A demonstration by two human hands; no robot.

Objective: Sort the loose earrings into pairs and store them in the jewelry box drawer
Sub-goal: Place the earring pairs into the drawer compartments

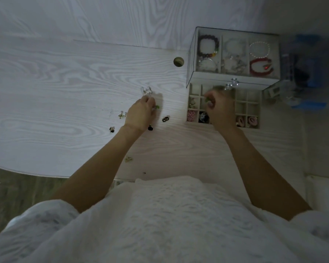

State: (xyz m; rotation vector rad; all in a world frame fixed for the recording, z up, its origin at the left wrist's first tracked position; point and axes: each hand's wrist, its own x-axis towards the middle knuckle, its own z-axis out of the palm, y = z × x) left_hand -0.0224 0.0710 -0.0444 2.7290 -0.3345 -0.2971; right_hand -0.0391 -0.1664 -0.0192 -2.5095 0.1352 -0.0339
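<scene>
My left hand (pixel 141 113) rests on the white table with its fingers closed around a small green earring (pixel 157 107). My right hand (pixel 219 109) hovers over the open jewelry box drawer (pixel 252 108), pinching another green earring (pixel 207 99). Loose earrings lie around my left hand: a clear pair (pixel 146 90) beyond it, a crystal one (pixel 122 114) to its left, dark ones (pixel 112 129) (pixel 150 127) (pixel 166 118) nearby, and a pale one (pixel 128 159) closer to me. Some front drawer compartments hold earrings, among them a pink flower (pixel 191 115).
The glass-topped jewelry box (pixel 192 54) stands at the back right, with bracelets in its upper tray. A round cable hole (pixel 178 61) is in the table beside it. Blue and clear objects (pixel 302 73) sit to the box's right. The table edge curves at the left.
</scene>
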